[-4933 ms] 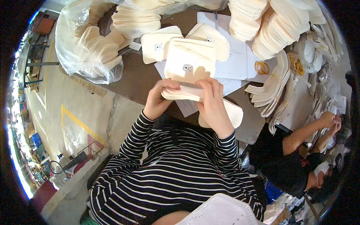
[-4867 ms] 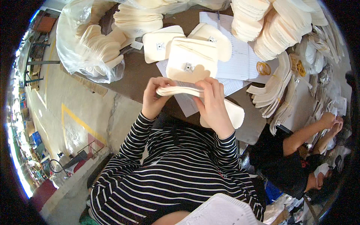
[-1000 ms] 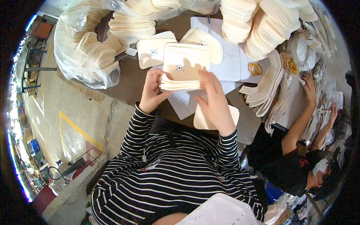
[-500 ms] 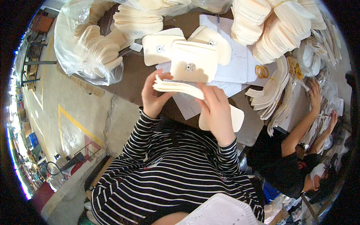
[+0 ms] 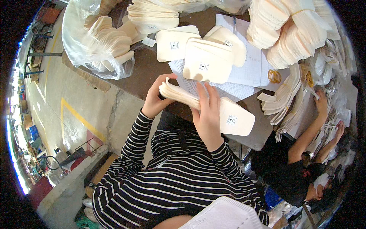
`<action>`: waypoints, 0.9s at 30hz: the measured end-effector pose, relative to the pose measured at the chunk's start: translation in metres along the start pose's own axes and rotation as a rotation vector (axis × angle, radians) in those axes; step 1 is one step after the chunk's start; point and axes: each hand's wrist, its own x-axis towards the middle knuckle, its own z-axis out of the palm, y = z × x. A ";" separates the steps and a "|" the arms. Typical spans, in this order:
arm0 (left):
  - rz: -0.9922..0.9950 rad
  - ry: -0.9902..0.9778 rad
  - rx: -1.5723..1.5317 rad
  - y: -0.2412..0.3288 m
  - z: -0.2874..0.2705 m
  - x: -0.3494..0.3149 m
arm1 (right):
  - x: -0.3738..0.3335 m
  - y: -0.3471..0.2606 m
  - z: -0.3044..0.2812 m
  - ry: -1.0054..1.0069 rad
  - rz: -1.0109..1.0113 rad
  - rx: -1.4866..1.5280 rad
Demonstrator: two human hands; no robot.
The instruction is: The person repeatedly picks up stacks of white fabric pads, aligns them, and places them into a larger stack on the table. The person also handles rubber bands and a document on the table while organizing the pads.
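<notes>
A stack of long, cream, soft-looking fabric pads [image 5: 238,119] is between my hands above the table's near edge. My left hand [image 5: 155,98] grips its left end, where the layers fan apart. My right hand [image 5: 207,116] is closed round the middle, fingers on top and thumb on the near side. Beyond it, the flat right end shows a small dark print. Just past my hands lies a pile of similar pads [image 5: 209,63], with another pad pile [image 5: 177,45] to its left and a third pad pile [image 5: 233,45] behind on the right.
A clear plastic bag [image 5: 78,53] of pads is at far left. Bundled pads [image 5: 293,36] stand at far right, near yellow rubber bands [image 5: 274,76]. Written paper sheets [image 5: 255,68] lie under the piles. At right, another person's arm [image 5: 310,133] reaches across more strips.
The held stack has tilted, its right end now extended flat with the print showing. My right hand has moved left and slightly nearer me. The view has shifted slightly.
</notes>
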 end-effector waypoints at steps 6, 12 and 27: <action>0.101 0.036 -0.068 -0.005 0.013 -0.007 | 0.010 -0.031 -0.005 -0.026 -0.136 -0.057; 0.209 0.146 0.092 -0.001 0.018 -0.008 | 0.004 -0.042 0.010 -0.028 -0.167 -0.170; 0.385 0.126 0.226 -0.007 0.028 -0.010 | 0.014 -0.011 -0.020 -0.257 0.016 -0.098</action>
